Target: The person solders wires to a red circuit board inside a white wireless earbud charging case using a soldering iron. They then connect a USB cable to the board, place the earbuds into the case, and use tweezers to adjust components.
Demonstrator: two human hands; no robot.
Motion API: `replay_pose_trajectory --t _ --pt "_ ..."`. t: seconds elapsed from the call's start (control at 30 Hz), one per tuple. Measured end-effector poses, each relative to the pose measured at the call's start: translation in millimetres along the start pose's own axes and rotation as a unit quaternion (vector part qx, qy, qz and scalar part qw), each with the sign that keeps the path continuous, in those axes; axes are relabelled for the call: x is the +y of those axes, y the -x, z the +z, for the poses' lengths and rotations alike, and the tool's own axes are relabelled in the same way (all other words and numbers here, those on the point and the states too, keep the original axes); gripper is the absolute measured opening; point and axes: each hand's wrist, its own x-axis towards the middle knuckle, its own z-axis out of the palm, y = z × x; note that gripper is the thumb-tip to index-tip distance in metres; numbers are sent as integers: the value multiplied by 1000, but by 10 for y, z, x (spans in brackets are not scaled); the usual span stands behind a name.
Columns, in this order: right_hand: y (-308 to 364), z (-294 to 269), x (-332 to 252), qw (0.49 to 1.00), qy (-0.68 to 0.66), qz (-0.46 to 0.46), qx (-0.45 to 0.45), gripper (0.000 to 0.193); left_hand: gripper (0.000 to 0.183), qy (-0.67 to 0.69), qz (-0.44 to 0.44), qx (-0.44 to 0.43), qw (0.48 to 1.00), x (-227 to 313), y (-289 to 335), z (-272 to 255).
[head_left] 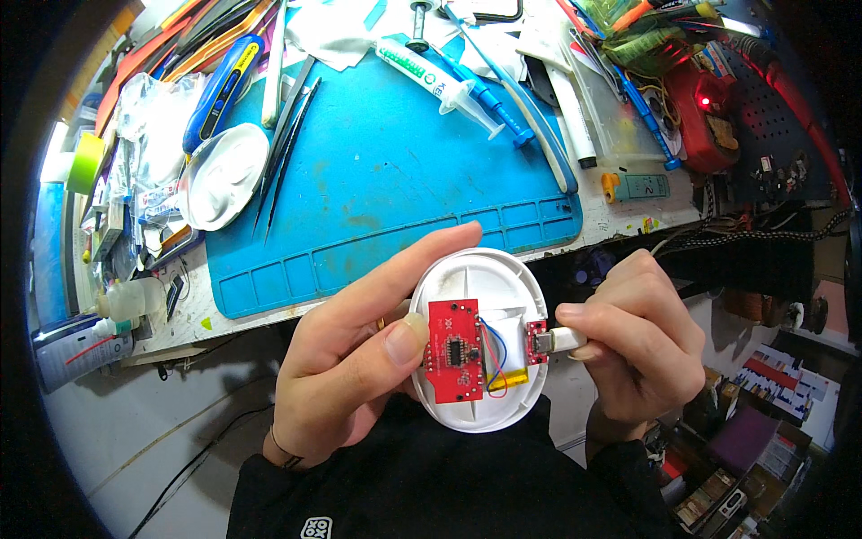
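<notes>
In my left hand (pixel 346 368) is a white oval plastic housing (pixel 462 280), gripped at its left rim with the thumb over the edge of a red circuit board (pixel 458 382). The housing lies open side up, above my lap. Blue and red wires run from the board beside a pale battery with yellow tape (pixel 510 378). At the right rim sits a small red board with a metal socket (pixel 542 342). Pinched between thumb and fingers of my right hand (pixel 642 337), a white cable plug (pixel 567 339) meets that socket; how deep it sits I cannot tell.
Beyond my hands lies a blue work mat (pixel 359 180) with tweezers (pixel 285 148), a syringe (pixel 431 76) and screwdrivers. A blue utility knife (pixel 223 94) and white round lid (pixel 229 175) are at left. A red device with a lit lamp (pixel 709 117) stands far right.
</notes>
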Motion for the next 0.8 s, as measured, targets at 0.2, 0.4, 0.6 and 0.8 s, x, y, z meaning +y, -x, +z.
replay_pose_trajectory --t 0.2,0.4,0.6,0.8 --pt "-11 -6 17 1000 -1 -7 -3 26 81 25 1 -16 1000 -14 1 -9" --pt "-11 -6 2 1000 1 -2 3 24 79 35 -13 -7 999 -11 12 4" --pt "-31 -20 -46 1000 15 -18 -3 25 85 44 -30 2 999 14 -6 9" --pt "-44 -22 -97 1000 21 -22 2 28 90 25 -19 -5 1000 20 -3 -9"
